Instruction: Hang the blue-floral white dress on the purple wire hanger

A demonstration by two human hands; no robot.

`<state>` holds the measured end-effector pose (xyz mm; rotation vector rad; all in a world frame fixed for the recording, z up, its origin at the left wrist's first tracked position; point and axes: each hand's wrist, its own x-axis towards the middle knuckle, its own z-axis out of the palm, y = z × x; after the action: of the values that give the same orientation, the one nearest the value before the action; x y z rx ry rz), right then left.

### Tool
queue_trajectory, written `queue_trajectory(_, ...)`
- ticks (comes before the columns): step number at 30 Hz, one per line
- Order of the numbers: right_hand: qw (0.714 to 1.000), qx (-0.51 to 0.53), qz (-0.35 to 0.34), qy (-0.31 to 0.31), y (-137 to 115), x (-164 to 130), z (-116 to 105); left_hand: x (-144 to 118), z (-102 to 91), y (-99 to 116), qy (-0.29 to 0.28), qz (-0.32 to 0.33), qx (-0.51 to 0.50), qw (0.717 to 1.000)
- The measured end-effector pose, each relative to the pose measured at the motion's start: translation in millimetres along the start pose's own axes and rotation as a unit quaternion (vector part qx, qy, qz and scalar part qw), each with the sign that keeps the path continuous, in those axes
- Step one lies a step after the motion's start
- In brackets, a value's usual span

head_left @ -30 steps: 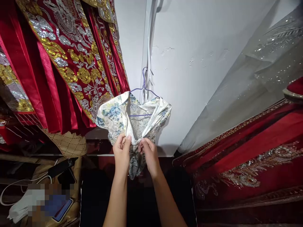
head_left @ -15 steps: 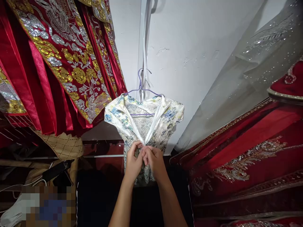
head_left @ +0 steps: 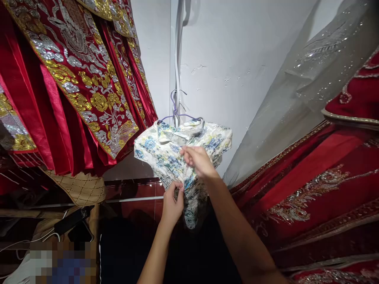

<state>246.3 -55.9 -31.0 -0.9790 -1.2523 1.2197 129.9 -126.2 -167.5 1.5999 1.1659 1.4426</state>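
Note:
A white dress with blue and yellow flowers (head_left: pixel 170 161) hangs on a thin purple hanger (head_left: pixel 174 105) in front of me. Its front opening is closed along the middle up to my right hand, and the collar folds loosely above. My right hand (head_left: pixel 199 161) is closed in a pinch high on the chest, at the top of this closure; the zipper pull between the fingertips is hidden. Lower down, my left hand (head_left: pixel 173 203) pinches the fabric beside the same front line. The lower part of the dress hangs below my hands in shadow.
Red gowns with gold and silver embroidery (head_left: pixel 99 100) hang at the left. On the right are a sheer sparkling white gown (head_left: pixel 284 106) and beaded red garments (head_left: pixel 299 197). A white wall (head_left: pixel 225 51) stands behind. A black phone-like object (head_left: pixel 72 221) and white cables lie lower left.
My right hand has moved up the front of the dress, away from my left hand, and the V-shaped opening has closed. My left hand stays low on the fabric.

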Motion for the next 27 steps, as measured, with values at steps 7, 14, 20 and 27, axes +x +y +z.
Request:
queue_trajectory(7,0.997,0.045,-0.055,0.033,-56.9,44.2,10.4,18.7,-8.2,-10.2,-0.044,0.041,0.028,0.998)
queue_trajectory(14,0.991,-0.021,-0.126,-0.028,-47.6,23.0,15.0,98.1,-54.9,81.7,0.016,0.176,-0.027,0.984)
queue_trajectory(20,0.980,-0.064,-0.174,-0.070,-45.5,25.0,14.6,156.8,-66.7,132.1,-0.021,0.336,0.159,0.928)
queue_trajectory(27,0.980,-0.171,-0.062,-0.078,25.0,30.5,3.7,179.0,-116.0,115.4,0.225,0.294,0.038,0.928)
